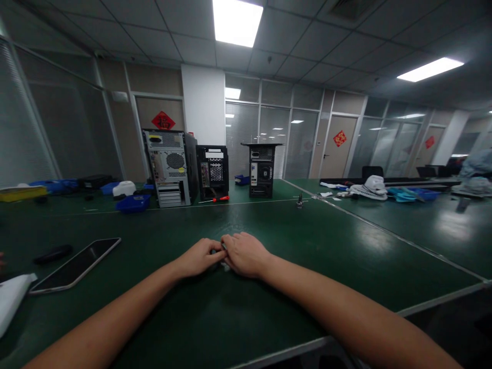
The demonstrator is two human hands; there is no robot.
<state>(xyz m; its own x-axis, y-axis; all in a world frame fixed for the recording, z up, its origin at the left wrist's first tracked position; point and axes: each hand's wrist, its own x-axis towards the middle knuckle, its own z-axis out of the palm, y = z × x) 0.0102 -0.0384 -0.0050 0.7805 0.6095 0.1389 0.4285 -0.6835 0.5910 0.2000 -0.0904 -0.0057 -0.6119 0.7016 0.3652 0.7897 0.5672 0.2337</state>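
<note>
My left hand (200, 256) and my right hand (244, 253) rest together on the green table (307, 246), knuckles up and fingertips meeting. Both have their fingers curled round a small object between them; only a sliver of light metal or plastic shows at the fingertips, too small to name. Both forearms stretch in from the bottom of the view.
A phone (75, 266) lies face up at the left, with a dark object (53, 253) beside it and a white sheet (11, 297) at the edge. Three computer cases (169, 166) (212, 171) (262, 169) stand at the back, a red-handled screwdriver (217, 199) and blue bins (132, 203) near them.
</note>
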